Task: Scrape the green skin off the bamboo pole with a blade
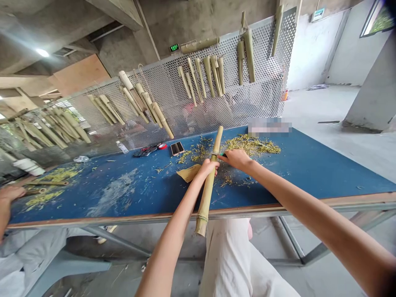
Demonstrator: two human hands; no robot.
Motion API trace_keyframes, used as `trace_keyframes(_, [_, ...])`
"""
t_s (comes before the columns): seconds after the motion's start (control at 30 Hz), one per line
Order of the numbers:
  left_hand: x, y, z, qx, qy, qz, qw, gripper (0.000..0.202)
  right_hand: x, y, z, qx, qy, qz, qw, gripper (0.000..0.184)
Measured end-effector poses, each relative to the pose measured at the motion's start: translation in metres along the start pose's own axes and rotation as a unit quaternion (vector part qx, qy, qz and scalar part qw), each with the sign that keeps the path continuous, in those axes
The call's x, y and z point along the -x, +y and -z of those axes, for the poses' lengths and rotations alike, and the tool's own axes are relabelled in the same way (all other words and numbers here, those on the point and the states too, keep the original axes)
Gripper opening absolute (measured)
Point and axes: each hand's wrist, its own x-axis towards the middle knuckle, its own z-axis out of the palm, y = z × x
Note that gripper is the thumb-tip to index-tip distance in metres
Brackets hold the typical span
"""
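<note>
A long bamboo tube (208, 193) slants over the front edge of the blue table (148, 181), its near end sticking out past the edge. My left hand (209, 167) is wrapped round the tube just below its upper joint. On the right of that joint, my right hand (236, 159) is closed round a small tool with a green handle (222, 155); its tip meets the tube, and most of it is hidden by my fingers. A tan curved piece of sheath (188, 173) lies beside my left hand.
Yellow-green shavings (252, 144) lie scattered behind my hands. A phone (177, 148), red tape (162, 146) and a small bottle (121, 147) are farther left. A perforated metal panel (148, 70) hung with bamboo pieces stands behind. Another person's hand (14, 192) is at far left.
</note>
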Motion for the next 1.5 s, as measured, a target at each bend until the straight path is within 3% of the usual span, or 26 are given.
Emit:
trace_keyframes(0.23, [0.002, 0.001, -0.003, 0.020, 0.020, -0.007, 1.000, 0.015, 0.000, -0.002, 0.002, -0.005, -0.004, -0.004, 1.000, 0.061])
trace_keyframes(0.9, [0.014, 0.010, 0.004, 0.017, -0.003, -0.008, 1.000, 0.030, -0.001, -0.004, -0.003, -0.023, 0.012, 0.004, 1.000, 0.063])
trace_keyframes(1.5, [0.021, 0.016, 0.001, 0.032, 0.004, -0.001, 0.999, 0.030, 0.001, -0.005, -0.001, -0.030, 0.010, -0.007, 0.999, 0.061])
